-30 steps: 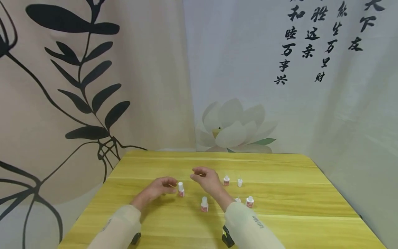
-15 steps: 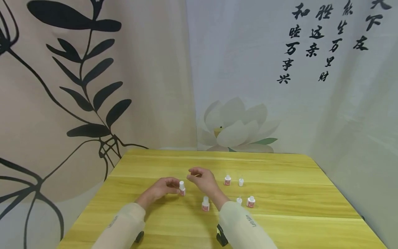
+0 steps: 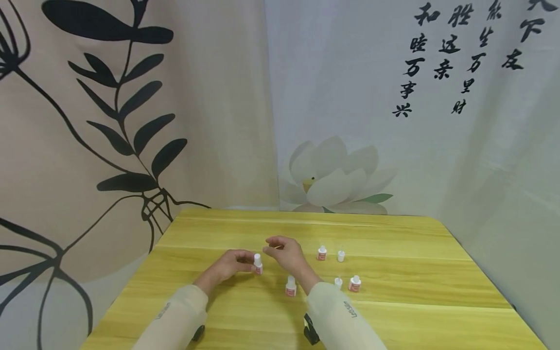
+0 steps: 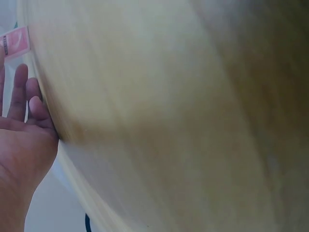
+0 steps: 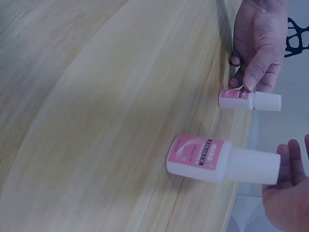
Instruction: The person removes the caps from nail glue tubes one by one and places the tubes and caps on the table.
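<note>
In the head view my left hand (image 3: 236, 262) holds a small white nail glue bottle (image 3: 258, 265) with a pink label and a white cap, upright at the table. The right wrist view shows the left thumb against this bottle's label (image 5: 236, 94); the other fingers are partly hidden behind. Just right of it my right hand (image 3: 285, 253) hovers, fingers loosely bent and holding nothing, apart from the bottle. A second capped nail glue bottle (image 3: 290, 287) stands nearer to me, below the right hand, and looks large in the right wrist view.
To the right on the wooden table (image 3: 407, 272) stand two bottles without their long caps, one farther back (image 3: 321, 253) and one nearer (image 3: 355, 283). Beside them are a white cap (image 3: 341, 256) and another cap (image 3: 338, 282), partly behind the right sleeve. A printed curtain (image 3: 227, 121) hangs behind.
My left hand has moved right to the bottle and taken hold of it. The right hand has shifted slightly left, closer to that bottle. The view has turned a little.
</note>
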`<state>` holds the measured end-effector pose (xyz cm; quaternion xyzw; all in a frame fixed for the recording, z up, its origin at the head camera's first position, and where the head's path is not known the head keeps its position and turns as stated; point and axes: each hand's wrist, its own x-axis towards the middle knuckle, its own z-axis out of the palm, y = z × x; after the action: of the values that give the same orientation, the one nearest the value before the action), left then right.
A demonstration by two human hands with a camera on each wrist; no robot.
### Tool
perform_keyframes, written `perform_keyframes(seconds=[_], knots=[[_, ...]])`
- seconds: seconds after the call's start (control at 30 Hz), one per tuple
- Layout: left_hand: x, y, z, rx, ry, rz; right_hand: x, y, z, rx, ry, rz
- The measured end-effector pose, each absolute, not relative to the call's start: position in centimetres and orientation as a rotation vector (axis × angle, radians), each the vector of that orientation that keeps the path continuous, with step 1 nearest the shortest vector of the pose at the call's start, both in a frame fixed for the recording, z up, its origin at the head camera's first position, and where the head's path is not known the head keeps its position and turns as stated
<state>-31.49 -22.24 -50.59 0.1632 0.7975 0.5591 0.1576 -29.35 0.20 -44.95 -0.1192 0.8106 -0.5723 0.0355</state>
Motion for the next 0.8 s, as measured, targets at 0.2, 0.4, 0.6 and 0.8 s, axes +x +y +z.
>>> perform_keyframes(seconds=[0.2,0.4,0.6,0.8], knots=[[-31.39,-22.14,-50.63,0.471,2.284,1.601,-29.48,0.17,-45.12,-0.402,2.514,-1.725],[-31.41,-22.05,-50.84,0.435,2.323,1.589,-29.58,0.1,-45.23,-0.443,2.517,-1.708],[-31.21,-21.82,-50.7,0.396,2.379,1.553,-29.6,0.07,-45.29,-0.439,2.52,-1.686],[-31.06,-21.62,-50.93,0.389,2.41,1.54,-29.62,0.06,-45.35,-0.428,2.487,-1.681]])
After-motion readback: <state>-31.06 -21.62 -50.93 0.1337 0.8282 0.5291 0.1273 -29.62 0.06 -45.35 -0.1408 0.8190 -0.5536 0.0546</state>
